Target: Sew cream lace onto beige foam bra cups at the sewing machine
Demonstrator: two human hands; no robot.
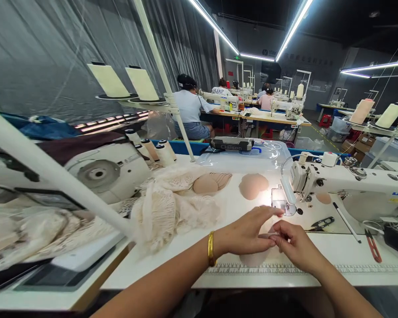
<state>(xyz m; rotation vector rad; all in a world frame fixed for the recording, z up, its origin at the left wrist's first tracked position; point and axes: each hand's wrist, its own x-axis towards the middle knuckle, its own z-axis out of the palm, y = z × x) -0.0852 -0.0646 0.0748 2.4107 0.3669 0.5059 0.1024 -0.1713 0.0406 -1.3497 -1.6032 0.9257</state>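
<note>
My left hand [243, 229], with a gold bracelet [211, 248] at its wrist, reaches over the sewing table with its index finger stretched out and apart from the thumb. The left thumb meets the fingertips of my right hand [295, 245], which are pinched together. A thin pale strip [268, 235] shows between the hands; its kind is unclear. Under them lies a beige rounded fabric piece [255, 258], partly covered. Just beyond my fingers is the lit needle plate [283, 206] of a white sewing machine [334, 176]. Another beige rounded piece [253, 186] lies left of the needle.
Cream lace fabric [162, 207] is heaped at left with a beige cup [205, 184]. Thread snips [323, 224], a pen [346, 222] and red-handled snips [373, 247] lie right. A ruler [351, 268] runs along the front edge. A thread-stand pole crosses the left side. People sew beyond.
</note>
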